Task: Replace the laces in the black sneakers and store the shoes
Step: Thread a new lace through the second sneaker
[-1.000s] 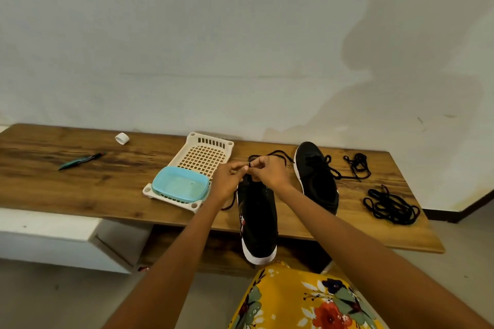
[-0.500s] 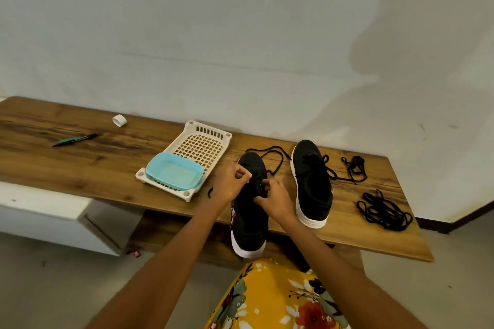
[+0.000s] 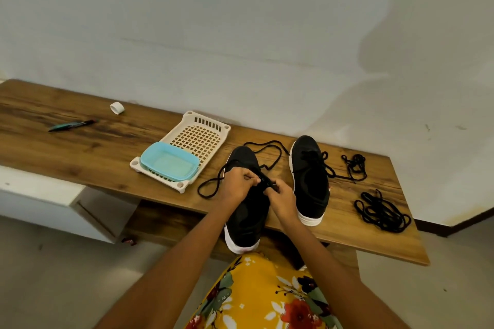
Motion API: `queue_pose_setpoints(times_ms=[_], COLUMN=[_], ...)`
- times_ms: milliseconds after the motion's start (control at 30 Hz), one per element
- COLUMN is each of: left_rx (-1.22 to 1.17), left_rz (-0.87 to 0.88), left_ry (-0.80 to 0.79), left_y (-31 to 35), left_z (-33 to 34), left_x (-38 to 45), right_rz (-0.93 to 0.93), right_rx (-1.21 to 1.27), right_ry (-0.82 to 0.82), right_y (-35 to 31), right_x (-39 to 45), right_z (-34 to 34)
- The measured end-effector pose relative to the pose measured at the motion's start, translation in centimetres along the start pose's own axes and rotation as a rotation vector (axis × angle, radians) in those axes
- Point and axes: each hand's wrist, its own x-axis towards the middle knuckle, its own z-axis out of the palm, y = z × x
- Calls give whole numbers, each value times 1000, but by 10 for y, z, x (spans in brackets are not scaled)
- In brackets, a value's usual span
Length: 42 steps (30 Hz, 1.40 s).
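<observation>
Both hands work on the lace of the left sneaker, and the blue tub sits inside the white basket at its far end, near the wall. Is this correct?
Not quite. The head view shows the blue tub at the near end of the white basket, toward the person, not by the wall. The rest holds: the left hand and right hand work the lace of the left sneaker.

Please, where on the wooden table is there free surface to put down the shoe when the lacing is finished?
The widest bare patch on the table lies between the pen and the white basket. A narrow strip runs between the right sneaker and the lace piles. Around the left sneaker, its loose lace crowds the surface.
</observation>
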Motion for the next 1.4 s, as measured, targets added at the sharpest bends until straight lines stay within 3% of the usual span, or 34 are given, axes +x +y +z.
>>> queue_pose_setpoints(times_ms=[467,600,800,900,1133,1233,1333,1400], left_rx=[-97,-83,-35,-72,25,74,291,286], left_rz=[9,58,156,153,142,91,167,192], left_ry=[69,-19,-137,-209,-371,-397,-376,-318], left_y=[1,-1,-5,-8,5,10,18,28], left_z=[2,-8,-14,-18,-30,-37,-34,-33], left_x=[-5,1,15,23,26,25,26,30], right_rz=[-29,115,224,195,15,-6,-79,-139], right_rx=[23,317,385,365,144,301,485,616], right_ry=[-56,-185,-291,-324,-197,-100,-32,21], right_y=[2,-4,-1,-3,-29,-67,-118,-147], right_x=[1,1,24,28,36,47,61,65], right_z=[-2,-9,-17,-21,-31,-49,-75,-91])
